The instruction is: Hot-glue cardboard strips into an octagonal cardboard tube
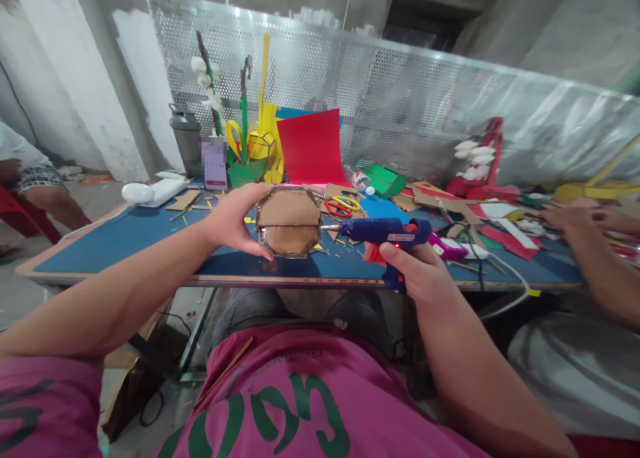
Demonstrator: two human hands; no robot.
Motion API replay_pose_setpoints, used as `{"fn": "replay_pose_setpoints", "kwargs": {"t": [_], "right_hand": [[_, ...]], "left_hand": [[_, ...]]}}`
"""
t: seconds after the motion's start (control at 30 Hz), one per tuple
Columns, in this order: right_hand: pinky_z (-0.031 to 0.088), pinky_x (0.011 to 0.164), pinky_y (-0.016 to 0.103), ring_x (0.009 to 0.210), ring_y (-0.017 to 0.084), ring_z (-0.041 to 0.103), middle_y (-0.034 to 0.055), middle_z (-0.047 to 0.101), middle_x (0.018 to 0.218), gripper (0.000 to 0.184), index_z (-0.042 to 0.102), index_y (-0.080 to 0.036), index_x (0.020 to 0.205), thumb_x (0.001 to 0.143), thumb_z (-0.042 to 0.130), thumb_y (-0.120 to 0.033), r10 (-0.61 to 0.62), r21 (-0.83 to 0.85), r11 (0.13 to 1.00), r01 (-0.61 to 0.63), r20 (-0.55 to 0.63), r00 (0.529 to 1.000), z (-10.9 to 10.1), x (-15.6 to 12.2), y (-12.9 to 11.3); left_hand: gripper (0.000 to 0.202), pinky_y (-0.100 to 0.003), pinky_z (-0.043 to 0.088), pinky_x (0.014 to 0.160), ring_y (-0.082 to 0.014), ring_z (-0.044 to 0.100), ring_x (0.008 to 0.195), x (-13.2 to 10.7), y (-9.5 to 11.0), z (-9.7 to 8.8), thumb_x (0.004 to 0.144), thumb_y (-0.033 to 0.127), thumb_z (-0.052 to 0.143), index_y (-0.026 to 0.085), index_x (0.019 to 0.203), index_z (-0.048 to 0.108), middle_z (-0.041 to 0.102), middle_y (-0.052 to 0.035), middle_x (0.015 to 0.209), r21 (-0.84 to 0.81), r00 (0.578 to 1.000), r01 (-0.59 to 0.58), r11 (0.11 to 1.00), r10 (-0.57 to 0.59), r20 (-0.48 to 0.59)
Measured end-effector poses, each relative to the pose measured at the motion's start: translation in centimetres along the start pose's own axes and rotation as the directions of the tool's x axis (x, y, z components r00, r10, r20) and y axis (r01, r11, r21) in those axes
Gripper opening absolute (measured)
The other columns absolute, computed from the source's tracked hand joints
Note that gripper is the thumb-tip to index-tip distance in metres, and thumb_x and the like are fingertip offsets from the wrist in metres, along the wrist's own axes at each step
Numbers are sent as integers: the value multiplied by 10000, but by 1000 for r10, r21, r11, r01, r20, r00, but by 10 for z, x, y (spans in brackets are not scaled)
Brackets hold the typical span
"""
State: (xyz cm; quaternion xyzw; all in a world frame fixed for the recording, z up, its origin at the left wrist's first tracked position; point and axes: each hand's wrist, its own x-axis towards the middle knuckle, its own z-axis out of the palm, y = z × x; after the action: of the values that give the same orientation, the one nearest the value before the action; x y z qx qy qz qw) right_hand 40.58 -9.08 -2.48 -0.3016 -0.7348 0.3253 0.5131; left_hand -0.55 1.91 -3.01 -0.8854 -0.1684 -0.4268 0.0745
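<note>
My left hand (237, 221) grips an octagonal cardboard piece (289, 223) by its left side, thumb below and fingers on top. Its flat face is turned towards me, with a dark seam across the middle and shiny, glue-like edges. My right hand (413, 265) is wrapped round the handle of a blue hot glue gun (385, 231), a finger by its orange trigger. A small red light glows on the gun. The gun's metal nozzle points left and meets or nearly meets the octagon's right edge; exact contact I cannot tell.
Behind lie yellow-and-red-handled scissors (343, 206), a red sheet (315, 148), a green box (385, 180) and cardboard scraps. A phone (214, 163) stands by a dark bottle (185, 138). A co-worker's arm (595, 258) reaches in at right. A white cable (515, 275) hangs over the table edge.
</note>
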Motion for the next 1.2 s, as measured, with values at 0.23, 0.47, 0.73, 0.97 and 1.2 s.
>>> {"fn": "replay_pose_setpoints", "kwargs": {"t": [0.23,0.47,0.73,0.97,1.2], "right_hand": [[731,757,434,840,290,854,48,897,892,565,907,-283,900,1020,832,-830,-100,-144,985,94,-37,994,1,4,-3],[614,669,438,751,285,765,45,801,822,213,775,-302,895,1055,855,-417,-405,-462,796,390,71,912,4,-7,-21],[560,700,423,759,265,711,18,758,870,169,741,-322,1064,986,889,-300,-594,-622,589,517,102,798,10,-10,-6],[470,736,446,786,274,678,36,754,884,160,785,-308,1137,989,805,-252,-658,-716,401,571,207,723,10,-13,5],[467,736,445,791,270,621,37,715,889,221,741,-282,1176,1001,751,-148,-645,-737,387,554,213,734,22,-23,3]], "left_hand": [[1449,-537,684,1172,-479,857,1319,1,1,-2,540,1052,1005,183,1654,681,846,-259,1474,-2,999,32,1000,-32,18],[1493,-569,679,1189,-503,841,1339,-1,-4,3,465,1107,971,225,1640,709,838,-237,1480,27,997,76,997,-76,2],[1480,-579,675,1179,-504,834,1330,0,-3,3,486,1103,971,247,1660,695,824,-232,1472,31,998,66,997,-67,13],[1500,-591,666,1191,-510,819,1337,1,-1,6,431,1084,1004,249,1641,707,817,-223,1463,45,991,129,991,-130,25],[1490,-583,681,1160,-507,831,1309,1,-2,5,456,1104,979,256,1649,701,825,-223,1463,38,996,83,996,-83,10]]}}
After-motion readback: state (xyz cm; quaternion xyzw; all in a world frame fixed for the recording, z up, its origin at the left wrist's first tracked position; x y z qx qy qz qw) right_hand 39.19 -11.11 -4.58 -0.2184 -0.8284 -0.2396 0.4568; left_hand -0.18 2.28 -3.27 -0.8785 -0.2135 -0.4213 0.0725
